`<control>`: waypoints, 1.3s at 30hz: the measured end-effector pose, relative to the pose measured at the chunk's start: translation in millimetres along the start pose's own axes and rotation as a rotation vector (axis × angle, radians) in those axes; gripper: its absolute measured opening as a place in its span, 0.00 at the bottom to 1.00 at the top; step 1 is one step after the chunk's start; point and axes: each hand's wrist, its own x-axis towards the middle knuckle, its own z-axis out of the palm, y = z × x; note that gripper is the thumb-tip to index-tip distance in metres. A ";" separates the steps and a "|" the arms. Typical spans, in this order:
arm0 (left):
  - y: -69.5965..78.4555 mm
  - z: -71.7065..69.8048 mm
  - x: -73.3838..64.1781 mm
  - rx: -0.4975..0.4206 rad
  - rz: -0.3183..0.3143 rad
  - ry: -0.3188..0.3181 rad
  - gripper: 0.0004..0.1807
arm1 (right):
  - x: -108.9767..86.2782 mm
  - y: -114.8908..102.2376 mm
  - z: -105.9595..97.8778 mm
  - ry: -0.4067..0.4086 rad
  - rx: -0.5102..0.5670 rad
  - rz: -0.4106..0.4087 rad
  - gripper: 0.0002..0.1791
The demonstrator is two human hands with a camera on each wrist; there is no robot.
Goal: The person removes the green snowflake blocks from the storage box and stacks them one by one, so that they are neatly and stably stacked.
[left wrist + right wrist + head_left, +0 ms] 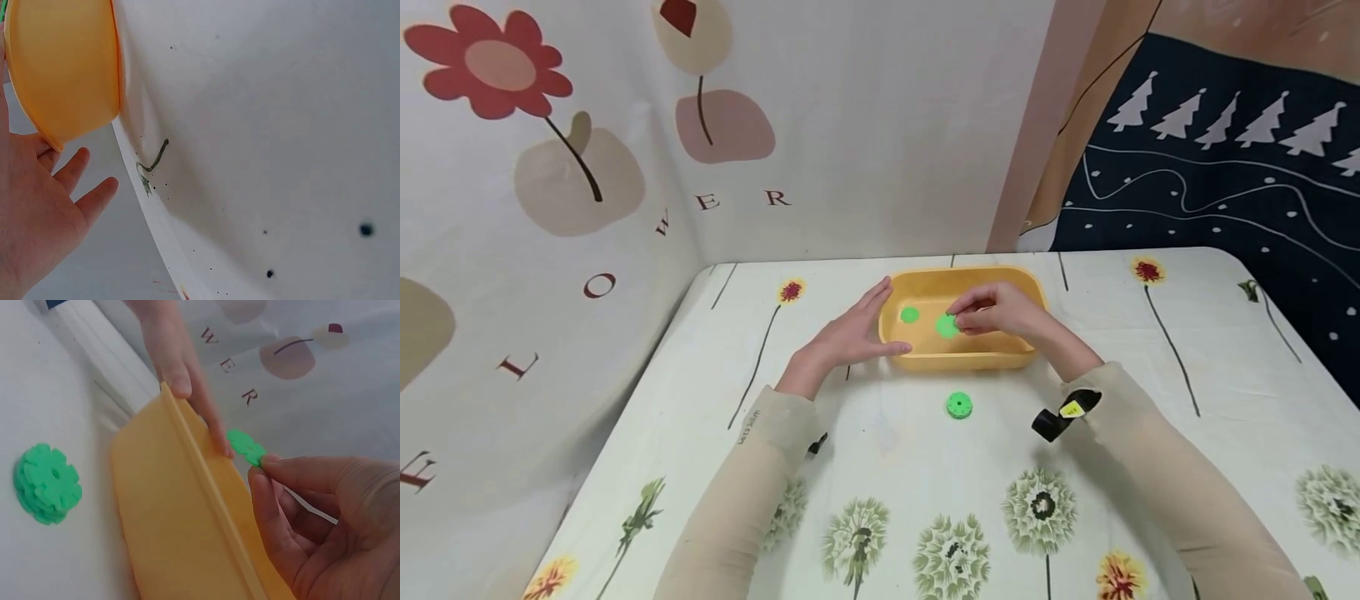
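A yellow plastic bin (958, 361) stands toward the back of the table. Over it, my right hand (1000, 308) pinches a notched green plastic disc (245, 447) between thumb and fingers. Another green disc (910, 315) lies on the bin's floor at the left. My left hand (857, 329) spreads around the bin's left end, thumb at the near rim and straight fingers at the far side, touching it. In the left wrist view, its fingers (97, 197) stretch out past the bin's corner. A small stack of green discs (49, 481) sits on the table in front of the bin.
The table is covered by a white cloth (880, 467) printed with dandelions and flowers. Behind and to the left hangs a white curtain (865, 125) with flower prints and letters. A dark fabric with white trees (1210, 183) hangs at the right.
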 end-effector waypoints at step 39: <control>-1.4 -1.4 4.0 -0.006 0.034 0.008 0.62 | -60.6 48.8 46.6 -0.004 0.046 0.032 0.10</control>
